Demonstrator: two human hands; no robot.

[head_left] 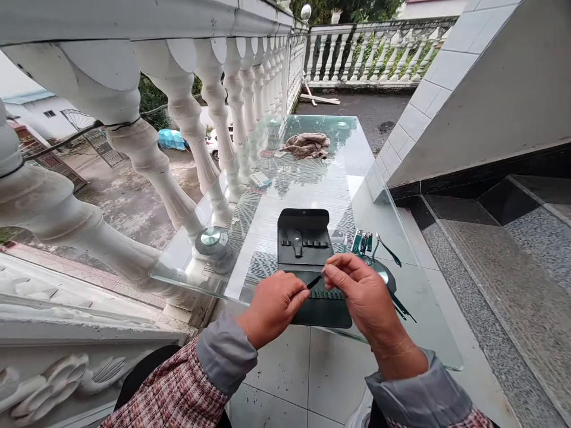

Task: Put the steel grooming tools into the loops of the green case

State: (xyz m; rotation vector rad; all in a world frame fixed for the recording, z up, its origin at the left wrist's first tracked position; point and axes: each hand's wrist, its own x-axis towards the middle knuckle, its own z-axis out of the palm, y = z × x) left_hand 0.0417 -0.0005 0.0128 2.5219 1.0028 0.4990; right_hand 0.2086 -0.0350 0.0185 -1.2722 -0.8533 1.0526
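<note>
Your left hand [273,306] and right hand [363,297] meet just above the near edge of the table. Both are pinched on a thin dark metal tool [314,280]. Your left thumb and forefinger close on its lower end and your right fingertips close on its upper end, so it slants up to the right between them.

Directly under the grip lies an open black leather tool case [307,244], its near flap partly hidden by your hands and its far flap showing a row of loops. Just right of the grip, beside the case, lie several green-handled metal tools [362,241] and a round dark disc [382,274], both partly behind your right hand.

All of this rests on a clear glass tabletop [312,172]. Left of the grip and a little beyond it, a round metal fitting [211,238] sits in the glass. Farther off, a small pale box [260,179] lies to the left. Well beyond the grip, a crumpled brown cloth [307,144] sits near the far end, and a white stone balustrade [191,119] runs along the left.
</note>
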